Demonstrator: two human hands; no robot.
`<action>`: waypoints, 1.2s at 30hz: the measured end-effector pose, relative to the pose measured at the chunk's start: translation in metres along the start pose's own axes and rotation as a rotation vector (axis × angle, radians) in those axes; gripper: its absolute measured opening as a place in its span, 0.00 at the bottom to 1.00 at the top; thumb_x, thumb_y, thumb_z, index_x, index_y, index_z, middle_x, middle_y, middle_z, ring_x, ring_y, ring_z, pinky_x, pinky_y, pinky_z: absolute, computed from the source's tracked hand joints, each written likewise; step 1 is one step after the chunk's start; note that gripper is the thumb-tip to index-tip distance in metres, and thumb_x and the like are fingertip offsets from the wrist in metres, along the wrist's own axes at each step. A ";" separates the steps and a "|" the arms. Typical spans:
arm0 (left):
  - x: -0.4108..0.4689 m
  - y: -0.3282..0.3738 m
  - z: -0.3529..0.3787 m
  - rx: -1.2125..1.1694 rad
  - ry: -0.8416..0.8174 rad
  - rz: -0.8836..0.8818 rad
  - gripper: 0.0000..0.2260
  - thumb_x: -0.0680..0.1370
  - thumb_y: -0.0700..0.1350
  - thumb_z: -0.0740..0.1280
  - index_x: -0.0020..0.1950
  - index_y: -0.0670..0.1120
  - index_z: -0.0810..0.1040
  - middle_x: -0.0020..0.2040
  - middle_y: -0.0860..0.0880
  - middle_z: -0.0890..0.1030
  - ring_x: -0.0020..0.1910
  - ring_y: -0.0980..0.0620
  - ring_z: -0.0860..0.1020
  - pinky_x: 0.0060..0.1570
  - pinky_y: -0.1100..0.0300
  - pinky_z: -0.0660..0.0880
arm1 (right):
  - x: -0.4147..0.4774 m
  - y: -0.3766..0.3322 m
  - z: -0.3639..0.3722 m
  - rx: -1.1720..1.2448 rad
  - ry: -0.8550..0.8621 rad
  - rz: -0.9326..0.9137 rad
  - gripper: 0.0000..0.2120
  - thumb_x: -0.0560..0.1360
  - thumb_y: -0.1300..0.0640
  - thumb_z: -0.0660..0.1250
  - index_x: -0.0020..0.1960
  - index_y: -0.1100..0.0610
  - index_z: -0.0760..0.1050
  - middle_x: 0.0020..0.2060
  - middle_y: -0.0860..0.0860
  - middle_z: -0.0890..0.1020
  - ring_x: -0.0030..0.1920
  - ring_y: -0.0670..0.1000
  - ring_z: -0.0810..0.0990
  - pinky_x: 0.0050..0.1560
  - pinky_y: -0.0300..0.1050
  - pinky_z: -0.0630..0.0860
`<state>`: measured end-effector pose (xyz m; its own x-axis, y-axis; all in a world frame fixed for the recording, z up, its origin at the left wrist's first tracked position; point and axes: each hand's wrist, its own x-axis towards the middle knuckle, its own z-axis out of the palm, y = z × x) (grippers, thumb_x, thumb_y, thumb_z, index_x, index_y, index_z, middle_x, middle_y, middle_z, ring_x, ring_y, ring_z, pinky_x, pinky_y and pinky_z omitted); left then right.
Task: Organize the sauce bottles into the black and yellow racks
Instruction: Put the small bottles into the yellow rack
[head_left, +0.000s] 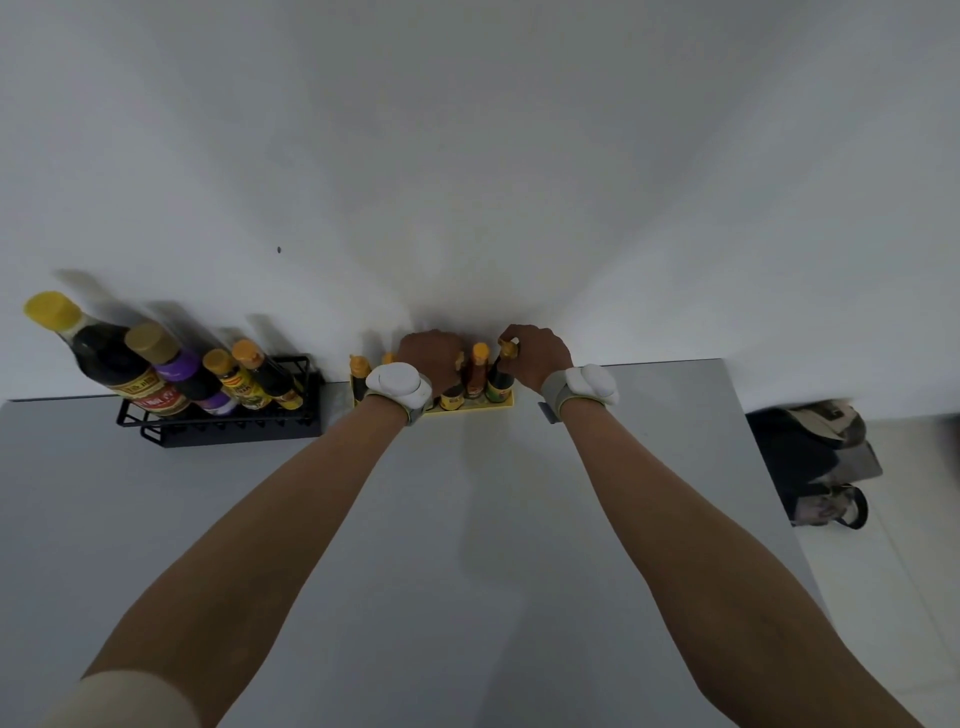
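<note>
A black rack (228, 423) stands at the back left of the grey table against the wall and holds several tall sauce bottles (111, 364) with yellow and tan caps. To its right, a yellow rack (475, 408) holds several small bottles with orange caps. My left hand (431, 358) is closed over the top of a small bottle in the middle of the yellow rack; that bottle is mostly hidden. My right hand (537, 353) grips the orange cap of the dark bottle (500, 382) at the rack's right end. A red-label bottle (477, 374) stands between my hands.
The grey table (467, 519) reaches to the white wall (467, 156) behind both racks. Its right edge drops to a tiled floor, where dark bags and a cap (826, 457) lie.
</note>
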<state>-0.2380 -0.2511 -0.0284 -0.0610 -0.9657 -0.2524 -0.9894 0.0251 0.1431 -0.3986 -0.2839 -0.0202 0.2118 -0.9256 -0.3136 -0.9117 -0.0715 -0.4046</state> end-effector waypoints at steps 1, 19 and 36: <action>0.001 0.001 0.000 0.002 0.003 -0.001 0.13 0.73 0.46 0.70 0.56 0.45 0.80 0.53 0.43 0.83 0.53 0.40 0.81 0.50 0.53 0.77 | 0.000 0.000 -0.001 0.004 -0.005 -0.005 0.20 0.70 0.54 0.72 0.61 0.50 0.76 0.58 0.54 0.81 0.57 0.58 0.79 0.52 0.45 0.75; 0.004 0.002 0.004 -0.018 0.013 0.008 0.12 0.75 0.39 0.67 0.57 0.38 0.78 0.57 0.38 0.81 0.56 0.38 0.79 0.52 0.50 0.76 | -0.003 -0.018 0.009 -0.163 0.033 -0.148 0.15 0.68 0.47 0.73 0.53 0.48 0.80 0.53 0.50 0.83 0.57 0.57 0.78 0.58 0.53 0.66; -0.023 -0.057 -0.015 -0.009 -0.087 -0.052 0.29 0.68 0.50 0.74 0.68 0.48 0.71 0.63 0.46 0.78 0.63 0.44 0.77 0.57 0.52 0.75 | -0.017 -0.030 -0.003 -0.078 -0.084 -0.091 0.27 0.69 0.53 0.73 0.67 0.51 0.72 0.63 0.54 0.77 0.63 0.57 0.76 0.60 0.49 0.74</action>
<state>-0.1778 -0.2343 -0.0163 -0.0214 -0.9394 -0.3422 -0.9903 -0.0270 0.1361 -0.3758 -0.2676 0.0001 0.3204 -0.8797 -0.3513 -0.9114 -0.1852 -0.3676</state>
